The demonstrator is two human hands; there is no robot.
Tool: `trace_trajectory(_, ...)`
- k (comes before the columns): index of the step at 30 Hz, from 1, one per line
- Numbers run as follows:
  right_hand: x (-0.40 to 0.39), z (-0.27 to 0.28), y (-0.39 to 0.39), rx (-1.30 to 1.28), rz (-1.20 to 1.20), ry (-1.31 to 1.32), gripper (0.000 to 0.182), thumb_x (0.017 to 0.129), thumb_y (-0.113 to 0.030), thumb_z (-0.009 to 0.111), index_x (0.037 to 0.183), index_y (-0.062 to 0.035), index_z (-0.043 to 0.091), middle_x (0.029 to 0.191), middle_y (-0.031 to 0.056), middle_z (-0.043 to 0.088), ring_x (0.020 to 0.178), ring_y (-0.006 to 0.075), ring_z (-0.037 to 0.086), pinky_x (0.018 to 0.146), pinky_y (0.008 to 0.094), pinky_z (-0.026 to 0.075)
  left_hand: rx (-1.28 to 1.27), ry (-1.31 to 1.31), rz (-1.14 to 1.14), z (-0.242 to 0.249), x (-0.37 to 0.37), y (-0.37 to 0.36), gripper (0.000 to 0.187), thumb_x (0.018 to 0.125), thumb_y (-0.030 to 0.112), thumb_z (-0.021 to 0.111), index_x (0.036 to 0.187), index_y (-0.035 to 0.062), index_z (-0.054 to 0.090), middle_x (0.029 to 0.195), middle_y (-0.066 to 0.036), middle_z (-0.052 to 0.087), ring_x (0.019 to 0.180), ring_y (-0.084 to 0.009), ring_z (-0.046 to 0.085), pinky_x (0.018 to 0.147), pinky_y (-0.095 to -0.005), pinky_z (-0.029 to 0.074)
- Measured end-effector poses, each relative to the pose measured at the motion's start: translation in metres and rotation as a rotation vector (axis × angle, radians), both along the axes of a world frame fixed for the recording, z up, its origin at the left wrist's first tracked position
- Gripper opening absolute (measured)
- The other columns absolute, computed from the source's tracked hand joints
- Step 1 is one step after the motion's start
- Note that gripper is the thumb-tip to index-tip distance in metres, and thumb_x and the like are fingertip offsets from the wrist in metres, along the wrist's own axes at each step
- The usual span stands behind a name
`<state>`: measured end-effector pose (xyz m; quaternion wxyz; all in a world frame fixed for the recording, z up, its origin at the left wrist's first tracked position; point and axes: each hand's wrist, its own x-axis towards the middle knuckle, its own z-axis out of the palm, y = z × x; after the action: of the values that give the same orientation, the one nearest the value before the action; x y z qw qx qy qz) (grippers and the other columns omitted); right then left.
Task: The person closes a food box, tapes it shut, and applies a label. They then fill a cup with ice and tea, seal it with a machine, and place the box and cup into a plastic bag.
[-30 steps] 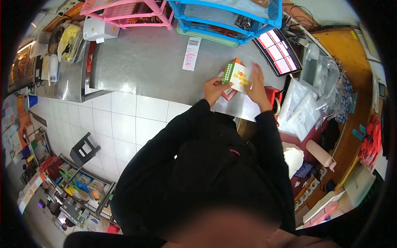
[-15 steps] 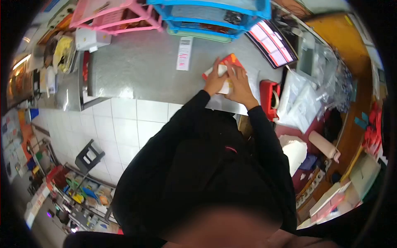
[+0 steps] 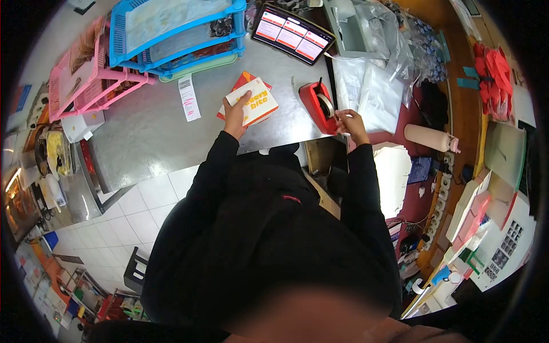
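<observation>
My left hand (image 3: 234, 119) grips a small white food box (image 3: 261, 103) with orange lettering, its thumb lying on the top. An orange-red piece (image 3: 246, 78) shows from under the box's far side. At the right, my right hand (image 3: 353, 124) is at the near end of a red tape dispenser (image 3: 312, 106). Its fingers are pinched together by the tape roll (image 3: 325, 105), on the tape's end as far as I can see; the thin strip itself hardly shows.
A tablet (image 3: 293, 34) stands at the back of the metal table (image 3: 154, 134). Blue stacked trays (image 3: 177, 43) and a pink rack (image 3: 86, 86) are at the back left. A printed paper slip (image 3: 189, 98) lies before them. Clear plastic bags (image 3: 372, 94) lie beside the dispenser.
My right hand has left the box and moved right to the tape dispenser. My left hand keeps the box, whose lettered top now shows. The whole view has turned to the right.
</observation>
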<state>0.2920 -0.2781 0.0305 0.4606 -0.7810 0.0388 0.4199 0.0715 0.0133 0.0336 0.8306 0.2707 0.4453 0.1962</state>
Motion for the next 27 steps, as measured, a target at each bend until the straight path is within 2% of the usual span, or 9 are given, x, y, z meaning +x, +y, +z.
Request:
trace_trajectory(4,-0.028,0.014,-0.061,-0.314,0.329,-0.382,0.026,0.078,-0.024,0.073,0.081,0.0007,0.067,0.058,0.0057,0.061,0.048,0.0105,0.056,0.044,0.0264,0.043,-0.010,-0.026,0.032,-0.004,0.002,0.004,0.051,0.079,0.005,0.070,0.110,0.0036,0.029,0.109,-0.016,0.053,0.092,-0.0286,0.064,0.073,-0.0432,0.059)
trace_trajectory(6,-0.044,0.005,-0.065,-0.327,0.241,-0.356,0.030,0.077,-0.029,0.074,0.077,0.0006,0.070,0.052,0.0061,0.057,0.047,0.0104,0.054,0.047,0.0277,0.042,-0.031,-0.065,0.027,-0.008,-0.001,0.008,0.052,0.077,0.003,0.071,0.109,0.0017,0.029,0.110,-0.018,0.054,0.092,-0.0295,0.064,0.072,-0.0432,0.059)
trace_trajectory(10,-0.042,-0.042,-0.072,-0.431,0.285,-0.659,0.027,0.075,-0.026,0.072,0.082,-0.0001,0.069,0.060,0.0126,0.063,0.054,0.0227,0.062,0.056,0.0348,0.049,-0.058,-0.108,-0.028,0.005,0.001,0.010,0.041,0.080,0.008,0.071,0.111,-0.0022,0.046,0.104,-0.017,0.061,0.088,-0.0268,0.066,0.071,-0.0385,0.058)
trace_trajectory(12,-0.060,-0.031,-0.076,-0.668,0.621,-0.850,0.022,0.073,-0.021,0.073,0.076,-0.0005,0.068,0.069,0.0152,0.066,0.060,0.0274,0.065,0.058,0.0380,0.050,0.001,0.016,0.093,-0.002,0.005,0.009,0.037,0.079,0.009,0.071,0.108,-0.0018,0.050,0.100,-0.015,0.063,0.084,-0.0251,0.067,0.069,-0.0368,0.058)
trace_trajectory(14,-0.068,-0.036,-0.062,-0.465,0.462,-0.125,0.020,0.077,-0.027,0.073,0.081,-0.0067,0.073,0.065,0.0038,0.065,0.046,0.0088,0.052,0.046,0.0231,0.041,-0.005,-0.072,0.160,0.015,0.007,0.010,0.057,0.073,0.004,0.077,0.107,0.0005,0.031,0.106,-0.017,0.055,0.090,-0.0277,0.065,0.069,-0.0409,0.059)
trace_trajectory(15,-0.092,-0.026,-0.035,-0.020,0.255,-0.108,0.019,0.080,-0.026,0.072,0.080,-0.0061,0.072,0.062,-0.0007,0.061,0.045,0.0053,0.044,0.043,0.0214,0.035,0.038,-0.046,0.189,0.023,0.008,0.006,0.058,0.073,0.005,0.077,0.107,0.0008,0.031,0.105,-0.017,0.055,0.089,-0.0268,0.064,0.068,-0.0401,0.059)
trace_trajectory(19,-0.133,0.064,0.117,0.372,0.189,-0.269,0.021,0.079,-0.022,0.072,0.081,-0.0007,0.071,0.054,-0.0049,0.046,0.049,0.0033,0.041,0.045,0.0216,0.034,0.202,0.051,0.210,0.023,0.010,-0.002,0.058,0.072,0.007,0.078,0.106,0.0020,0.031,0.102,-0.015,0.054,0.086,-0.0240,0.064,0.066,-0.0372,0.058)
trace_trajectory(25,-0.132,0.076,0.169,0.162,0.319,-0.463,0.040,0.072,-0.032,0.079,0.053,-0.0036,0.058,0.046,-0.0067,0.039,0.045,0.0026,0.034,0.043,0.0227,0.024,0.097,-0.028,0.205,0.055,-0.005,0.003,0.050,0.077,0.014,0.075,0.107,0.0020,0.038,0.101,-0.014,0.056,0.085,-0.0222,0.063,0.072,-0.0342,0.055)
trace_trajectory(27,-0.136,0.077,0.173,0.239,0.316,-0.444,0.047,0.069,-0.032,0.081,0.047,-0.0053,0.049,0.046,-0.0064,0.041,0.044,0.0027,0.033,0.042,0.0229,0.024,-0.313,-0.173,-0.057,0.053,-0.017,0.007,0.039,0.085,0.029,0.066,0.110,0.0023,0.052,0.100,-0.011,0.061,0.087,-0.0213,0.063,0.068,-0.0378,0.053)
